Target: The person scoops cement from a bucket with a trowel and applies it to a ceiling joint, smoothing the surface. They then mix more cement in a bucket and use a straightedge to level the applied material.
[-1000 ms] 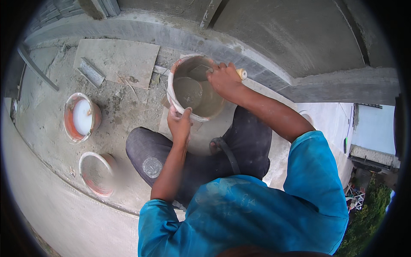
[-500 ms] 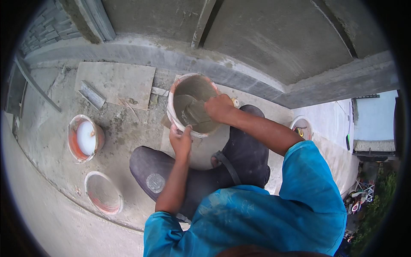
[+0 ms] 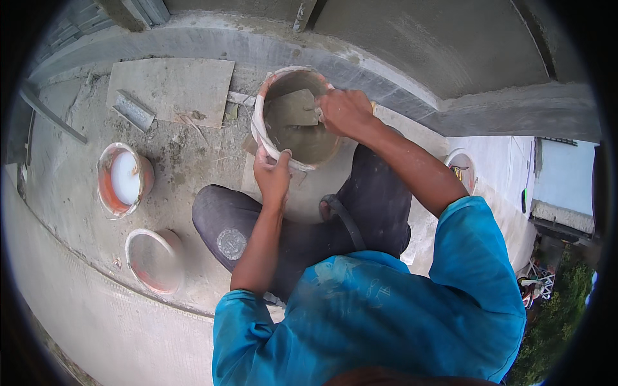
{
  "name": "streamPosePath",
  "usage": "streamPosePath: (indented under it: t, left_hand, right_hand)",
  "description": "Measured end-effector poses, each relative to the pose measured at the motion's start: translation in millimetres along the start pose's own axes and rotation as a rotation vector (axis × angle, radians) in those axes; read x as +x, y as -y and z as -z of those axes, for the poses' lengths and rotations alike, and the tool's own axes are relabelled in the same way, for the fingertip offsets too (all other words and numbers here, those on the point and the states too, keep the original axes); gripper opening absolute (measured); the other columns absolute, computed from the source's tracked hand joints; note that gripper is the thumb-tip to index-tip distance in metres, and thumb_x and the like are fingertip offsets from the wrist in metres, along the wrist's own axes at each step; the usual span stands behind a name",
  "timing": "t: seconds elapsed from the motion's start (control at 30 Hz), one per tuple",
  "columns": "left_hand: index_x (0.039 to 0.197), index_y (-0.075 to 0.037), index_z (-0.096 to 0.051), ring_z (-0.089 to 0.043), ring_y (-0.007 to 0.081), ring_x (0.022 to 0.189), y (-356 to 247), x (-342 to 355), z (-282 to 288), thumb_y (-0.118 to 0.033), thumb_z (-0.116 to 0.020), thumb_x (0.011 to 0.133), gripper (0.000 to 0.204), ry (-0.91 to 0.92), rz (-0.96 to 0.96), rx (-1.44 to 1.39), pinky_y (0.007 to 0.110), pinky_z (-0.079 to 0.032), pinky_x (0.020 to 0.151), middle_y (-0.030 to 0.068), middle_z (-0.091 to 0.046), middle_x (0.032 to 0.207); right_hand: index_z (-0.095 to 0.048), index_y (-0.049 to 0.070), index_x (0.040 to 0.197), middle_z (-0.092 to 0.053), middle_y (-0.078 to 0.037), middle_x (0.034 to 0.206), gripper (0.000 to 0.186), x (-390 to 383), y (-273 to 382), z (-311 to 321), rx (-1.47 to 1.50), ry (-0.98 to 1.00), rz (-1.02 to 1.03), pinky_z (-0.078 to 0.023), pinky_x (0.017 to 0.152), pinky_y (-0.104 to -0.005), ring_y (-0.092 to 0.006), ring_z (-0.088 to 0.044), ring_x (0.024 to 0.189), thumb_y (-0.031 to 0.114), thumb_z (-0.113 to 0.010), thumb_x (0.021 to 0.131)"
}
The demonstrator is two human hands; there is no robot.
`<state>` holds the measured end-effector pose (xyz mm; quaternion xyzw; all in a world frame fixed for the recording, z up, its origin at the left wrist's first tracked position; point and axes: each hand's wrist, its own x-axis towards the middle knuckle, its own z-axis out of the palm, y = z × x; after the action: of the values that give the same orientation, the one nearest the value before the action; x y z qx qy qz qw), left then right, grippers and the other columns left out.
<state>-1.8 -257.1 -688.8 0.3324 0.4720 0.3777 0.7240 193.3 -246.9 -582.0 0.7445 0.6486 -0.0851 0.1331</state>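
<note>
In front of me, between my knees and the wall, stands a bucket point(image 3: 259, 125) with a pale, mortar-crusted rim. Wet grey mortar point(image 3: 309, 141) lies inside it. My left hand point(image 3: 273, 174) grips the near-left rim, thumb on the inner side and fingers outside. Over the bucket's right side, my right hand point(image 3: 347, 114) is closed round the handle of a trowel. The trowel's flat grey blade point(image 3: 293, 108) shows above the mortar inside the bucket; its handle is mostly hidden by my fist.
At left stand an orange bucket point(image 3: 147, 177) holding something white and another pale-rimmed bucket point(image 3: 132, 257). A flat board point(image 3: 174, 80) and a metal channel piece point(image 3: 134, 109) lie beyond. A plastered wall point(image 3: 425, 45) rises ahead. Another bucket point(image 3: 473, 161) with tools stands right.
The trowel blade, earlier low in the mortar, now shows flat and lifted. My right hand has shifted slightly; my left keeps its hold on the rim. The whole view has shifted.
</note>
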Motion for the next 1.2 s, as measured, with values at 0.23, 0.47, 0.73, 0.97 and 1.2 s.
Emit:
streamPosePath:
  t: [0.23,0.47,0.73,0.97,1.2]
  left_hand:
    - [0.131,0.004,-0.055,-0.063,0.0103,0.09,-9.9,-0.6,4.5,0.004,-0.064,0.087,0.044,0.114,0.008,0.01,0.022,-0.051,0.07,0.0077,-0.066,0.112]
    - [0.118,0.002,-0.056,-0.062,0.0118,0.077,1.8,4.6,0.3,0.005,-0.064,0.088,0.031,0.173,-0.095,0.004,0.026,-0.051,0.057,0.0067,-0.063,0.097]
    - [0.12,0.003,-0.055,-0.063,0.0123,0.076,2.8,3.5,-3.4,0.006,-0.064,0.088,0.033,0.222,-0.051,0.051,0.027,-0.052,0.059,0.0082,-0.065,0.099]
    - [0.131,0.004,-0.053,-0.064,0.0124,0.09,10.6,5.6,-14.2,0.007,-0.063,0.088,0.044,0.202,-0.144,0.077,0.026,-0.053,0.069,0.0087,-0.065,0.109]
    - [0.137,0.011,-0.047,-0.061,0.0155,0.108,11.8,-8.9,-37.6,0.006,-0.063,0.089,0.051,0.12,-0.357,0.174,0.026,-0.052,0.084,0.0125,-0.06,0.125]
  right_hand:
    - [-0.072,0.007,0.095,-0.073,-0.013,0.092,0.015,-6.3,11.8,-10.7,-0.061,0.144,-0.024,-0.058,0.068,-0.0444,-0.0299,-0.074,0.084,0.016,-0.064,0.085]
    - [-0.072,0.009,0.096,-0.072,-0.014,0.096,0.014,-15.6,2.4,-10.4,-0.143,0.102,-0.119,-0.058,0.072,-0.045,-0.0305,-0.074,0.087,0.015,-0.063,0.087]
    - [-0.071,0.009,0.105,-0.072,-0.014,0.1,0.021,-27.3,-7.0,-5.2,-0.124,0.087,-0.242,-0.058,0.073,-0.0439,-0.0292,-0.074,0.092,0.019,-0.063,0.088]
    - [-0.069,0.013,0.117,-0.072,-0.014,0.104,0.03,-42.4,-19.7,-5.1,0.137,0.118,-0.202,-0.057,0.077,-0.05,-0.0359,-0.071,0.095,0.026,-0.063,0.09]
    - [-0.068,0.016,0.124,-0.073,-0.014,0.103,0.037,-62.6,-78.3,11.8,0.063,0.137,-0.193,-0.056,0.08,-0.0494,-0.0359,-0.071,0.096,0.035,-0.064,0.092]
